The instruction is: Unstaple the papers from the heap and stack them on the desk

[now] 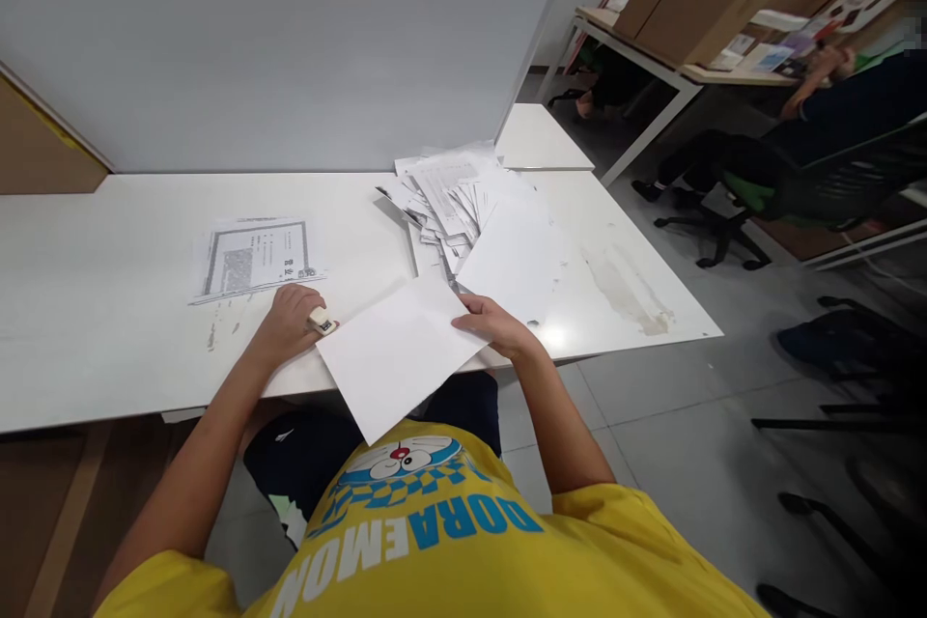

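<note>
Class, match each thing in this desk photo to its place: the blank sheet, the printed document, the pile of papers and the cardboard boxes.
Things:
1 blank sheet
2 printed document
3 pile of papers
4 cardboard boxes

Places:
A on the far table, upper right
B flat on the white table, just beyond the left hand
C pinched in the right hand, overhanging the near edge
D near the end of the grey partition

Pairs: 1-C, 2-B, 3-D, 4-A
</note>
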`<state>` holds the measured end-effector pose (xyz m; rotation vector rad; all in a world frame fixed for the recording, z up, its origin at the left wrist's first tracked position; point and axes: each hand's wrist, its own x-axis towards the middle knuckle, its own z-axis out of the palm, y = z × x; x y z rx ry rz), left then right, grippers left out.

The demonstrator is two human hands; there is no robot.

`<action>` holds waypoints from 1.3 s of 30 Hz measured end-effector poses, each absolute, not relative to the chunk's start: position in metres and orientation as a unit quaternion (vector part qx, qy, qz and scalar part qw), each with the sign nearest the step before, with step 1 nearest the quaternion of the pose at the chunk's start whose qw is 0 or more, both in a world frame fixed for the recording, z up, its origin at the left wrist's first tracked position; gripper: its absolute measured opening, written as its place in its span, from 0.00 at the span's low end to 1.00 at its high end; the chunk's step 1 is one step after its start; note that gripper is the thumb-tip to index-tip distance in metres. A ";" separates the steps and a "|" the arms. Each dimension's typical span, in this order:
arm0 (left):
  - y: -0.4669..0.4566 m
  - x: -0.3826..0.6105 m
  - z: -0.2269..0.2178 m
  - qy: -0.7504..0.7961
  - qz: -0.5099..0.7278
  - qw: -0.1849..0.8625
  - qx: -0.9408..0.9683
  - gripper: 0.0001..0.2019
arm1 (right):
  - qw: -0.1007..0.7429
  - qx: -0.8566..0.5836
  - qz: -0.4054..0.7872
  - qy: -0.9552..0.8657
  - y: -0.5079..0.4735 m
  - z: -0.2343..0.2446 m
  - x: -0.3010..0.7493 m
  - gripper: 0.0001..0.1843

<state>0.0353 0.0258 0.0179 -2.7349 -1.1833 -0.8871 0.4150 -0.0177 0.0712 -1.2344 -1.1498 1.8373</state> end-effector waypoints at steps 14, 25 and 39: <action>0.023 0.036 0.018 -0.342 -0.290 0.058 -0.892 0.07 | 0.303 -0.496 0.666 -0.468 0.000 0.074 0.414 0.20; 0.022 0.040 0.020 -0.316 -0.274 0.075 -0.905 0.07 | 0.279 -0.472 0.673 -0.497 0.013 0.077 0.413 0.19; 0.017 0.040 0.026 -0.256 -0.289 0.103 -0.917 0.17 | 0.248 -0.467 0.697 -0.485 0.025 0.069 0.405 0.13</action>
